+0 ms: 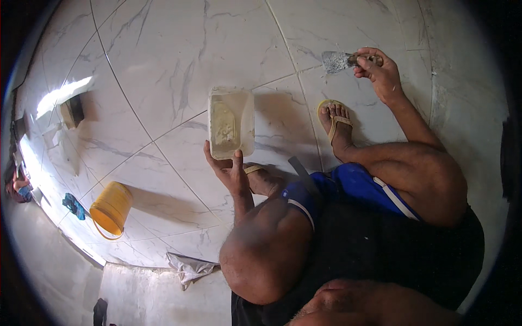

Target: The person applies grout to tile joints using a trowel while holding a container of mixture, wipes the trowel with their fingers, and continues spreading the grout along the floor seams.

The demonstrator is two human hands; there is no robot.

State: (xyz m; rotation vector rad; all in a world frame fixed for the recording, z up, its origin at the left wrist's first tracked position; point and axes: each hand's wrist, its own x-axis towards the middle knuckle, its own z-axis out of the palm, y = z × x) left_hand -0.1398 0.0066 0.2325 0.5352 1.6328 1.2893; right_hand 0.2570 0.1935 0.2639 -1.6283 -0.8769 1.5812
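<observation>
My left hand (228,169) holds a translucent rectangular plastic container (246,117) from its lower end, with pale wet material in its bottom. My right hand (380,76), up at the right, grips a putty knife (337,62) by its handle; its blade is smeared with whitish material and points left over a tile joint. Both are over the marble-patterned tile floor (163,65). My sandalled right foot (337,125) rests on the tiles just below the knife, and my left foot is partly hidden behind my left hand and leg.
At the lower left stand a yellow bucket (111,206) and a crumpled teal item (74,205). A grey cloth (187,269) lies at the tile edge. A dark block (73,111) sits at the upper left. A person (22,187) is partly visible at the far left. A plaster edge runs along the right.
</observation>
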